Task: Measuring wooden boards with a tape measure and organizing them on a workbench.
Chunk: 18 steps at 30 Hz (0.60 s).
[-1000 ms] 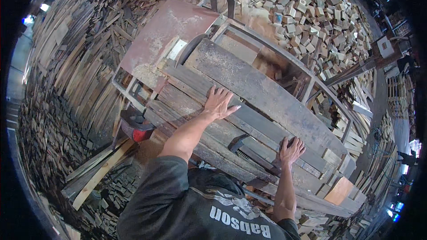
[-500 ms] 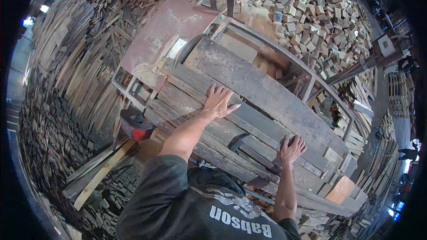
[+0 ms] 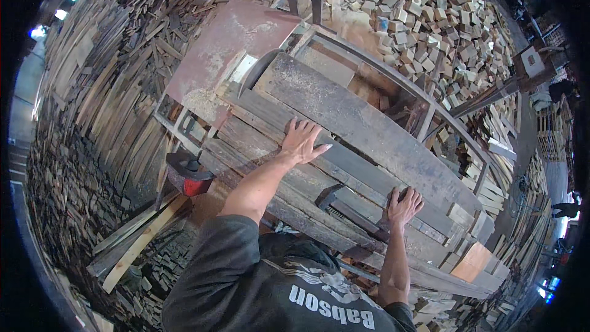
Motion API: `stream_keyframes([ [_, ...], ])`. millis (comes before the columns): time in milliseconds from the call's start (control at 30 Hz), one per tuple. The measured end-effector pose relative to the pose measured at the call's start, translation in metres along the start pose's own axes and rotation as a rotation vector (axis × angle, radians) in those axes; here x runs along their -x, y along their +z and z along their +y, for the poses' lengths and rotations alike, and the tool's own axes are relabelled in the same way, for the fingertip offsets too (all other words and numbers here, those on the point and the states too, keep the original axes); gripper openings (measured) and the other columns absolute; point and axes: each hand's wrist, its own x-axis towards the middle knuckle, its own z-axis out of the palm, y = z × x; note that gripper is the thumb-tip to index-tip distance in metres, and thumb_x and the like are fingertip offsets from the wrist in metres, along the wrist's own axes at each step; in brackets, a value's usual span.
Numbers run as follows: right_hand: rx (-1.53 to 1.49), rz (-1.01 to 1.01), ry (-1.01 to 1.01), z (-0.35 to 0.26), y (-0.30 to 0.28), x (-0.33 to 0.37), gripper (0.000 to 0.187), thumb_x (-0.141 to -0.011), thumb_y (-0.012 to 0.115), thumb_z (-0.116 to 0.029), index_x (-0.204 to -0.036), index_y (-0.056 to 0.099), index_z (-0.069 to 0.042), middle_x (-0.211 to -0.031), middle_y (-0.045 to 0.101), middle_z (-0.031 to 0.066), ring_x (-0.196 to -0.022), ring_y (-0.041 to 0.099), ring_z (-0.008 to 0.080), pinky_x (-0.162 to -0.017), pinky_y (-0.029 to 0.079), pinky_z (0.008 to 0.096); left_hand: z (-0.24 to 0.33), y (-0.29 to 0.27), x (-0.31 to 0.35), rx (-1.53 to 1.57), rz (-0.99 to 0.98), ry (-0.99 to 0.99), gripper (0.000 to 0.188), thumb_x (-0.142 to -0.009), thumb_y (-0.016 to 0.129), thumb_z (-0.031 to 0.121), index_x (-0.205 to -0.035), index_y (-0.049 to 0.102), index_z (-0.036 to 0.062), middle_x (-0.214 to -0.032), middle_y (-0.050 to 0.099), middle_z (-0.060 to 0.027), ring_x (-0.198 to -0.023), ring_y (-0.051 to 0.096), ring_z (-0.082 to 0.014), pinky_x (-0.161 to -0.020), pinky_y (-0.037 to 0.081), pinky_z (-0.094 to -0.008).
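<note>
My left hand [image 3: 301, 141] lies on a long grey plank [image 3: 362, 167], fingers stretched and thumb spread to the side. Farther right, my right hand [image 3: 404, 207] rests on the same plank near its right part, its fingers apart and slightly bent. The plank lies lengthwise on a worn wooden saw table [image 3: 307, 89]. At its far left end stands a dark, curved saw blade [image 3: 260, 69], partly hidden by the boards. Between my forearms, a dark tool with a bristly edge [image 3: 350, 215] lies on the table.
A reddish, dusty panel [image 3: 236, 34] adjoins the blade. Small wood blocks [image 3: 418, 24] are heaped beyond the metal frame [image 3: 393, 77]. Long offcuts [image 3: 117, 110] pile up at left. A red and black object [image 3: 189, 175] sits by the table's left corner. Short wood pieces [image 3: 472, 262] lie at right.
</note>
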Motion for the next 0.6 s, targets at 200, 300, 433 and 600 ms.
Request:
stream_keyframes([
  [200,-0.016,0.001,-0.003,-0.0015,-0.002,-0.0004,0.054,-0.089,0.061,-0.047,-0.119,0.058,-0.003,-0.129,0.055,0.0148,-0.131,0.042,0.0355,-0.115,0.019,0.0596,-0.0028,0.0051,0.0003,0.008,0.057,0.023,0.066,-0.092,0.052,0.062,-0.128,0.053,0.0072,-0.128,0.055,-0.0121,-0.125,0.045,-0.0305,-0.113,0.022,-0.059],
  [300,-0.019,0.003,-0.002,-0.0004,0.0002,-0.0019,0.053,-0.089,0.061,-0.047,-0.119,0.058,-0.003,-0.128,0.056,0.0149,-0.131,0.042,0.0357,-0.115,0.019,0.0598,-0.0032,0.0047,-0.0011,0.013,0.06,0.024,0.064,-0.092,0.052,0.062,-0.127,0.054,0.0078,-0.127,0.056,-0.0126,-0.124,0.045,-0.03,-0.113,0.023,-0.0583],
  [433,-0.026,0.024,-0.011,-0.004,-0.0002,-0.0028,0.052,-0.089,0.061,-0.047,-0.118,0.058,-0.003,-0.126,0.056,0.0155,-0.131,0.042,0.0364,-0.115,0.02,0.0596,-0.0059,0.0039,-0.0003,0.004,0.09,0.014,0.063,-0.092,0.052,0.062,-0.127,0.055,0.0086,-0.127,0.056,-0.0131,-0.124,0.046,-0.03,-0.113,0.022,-0.058],
  [600,-0.051,0.049,-0.011,-0.0015,-0.0012,-0.0021,0.052,-0.089,0.061,-0.047,-0.117,0.058,-0.004,-0.124,0.057,0.0161,-0.129,0.043,0.0367,-0.114,0.02,0.0592,-0.002,0.0036,-0.0012,-0.002,0.086,0.021,0.065,-0.092,0.052,0.063,-0.128,0.054,0.0089,-0.127,0.056,-0.0127,-0.125,0.046,-0.0298,-0.113,0.022,-0.0579],
])
